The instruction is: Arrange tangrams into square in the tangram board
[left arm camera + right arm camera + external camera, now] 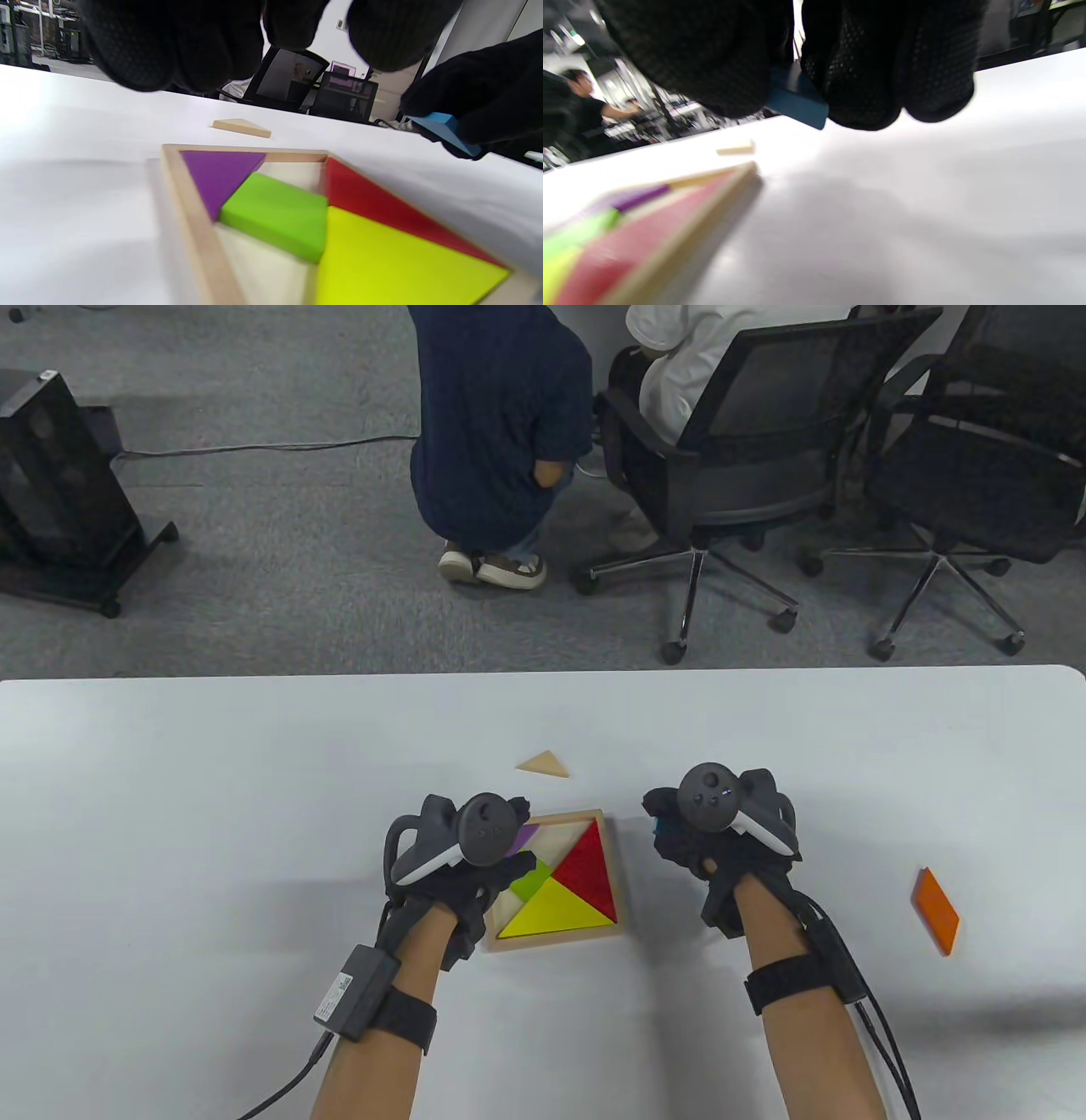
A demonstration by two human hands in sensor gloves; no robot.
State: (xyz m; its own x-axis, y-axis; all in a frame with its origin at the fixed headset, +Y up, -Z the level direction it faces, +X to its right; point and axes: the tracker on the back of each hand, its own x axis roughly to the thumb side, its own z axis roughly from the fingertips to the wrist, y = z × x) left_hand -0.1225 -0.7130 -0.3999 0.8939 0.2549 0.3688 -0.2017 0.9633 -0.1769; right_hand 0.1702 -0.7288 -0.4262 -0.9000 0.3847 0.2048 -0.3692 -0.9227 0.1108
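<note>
The wooden tangram board point(560, 940) lies on the white table between my hands. It holds a red triangle point(590, 861), a yellow triangle point(560, 912), a green square point(275, 212) and a purple triangle point(216, 173), with bare wood beside the square. My left hand point(479, 857) hovers over the board's left side; its fingers point(169, 42) hang above the pieces and hold nothing. My right hand point(708, 827) is to the right of the board, above the table, and pinches a blue piece point(797, 101), also seen as the blue piece point(445, 129).
A plain wooden triangle point(543, 764) lies just beyond the board. An orange parallelogram point(935, 911) lies far right on the table. Past the table's far edge stand office chairs point(764, 458), a crouching person point(501, 432) and a black stand point(59, 483).
</note>
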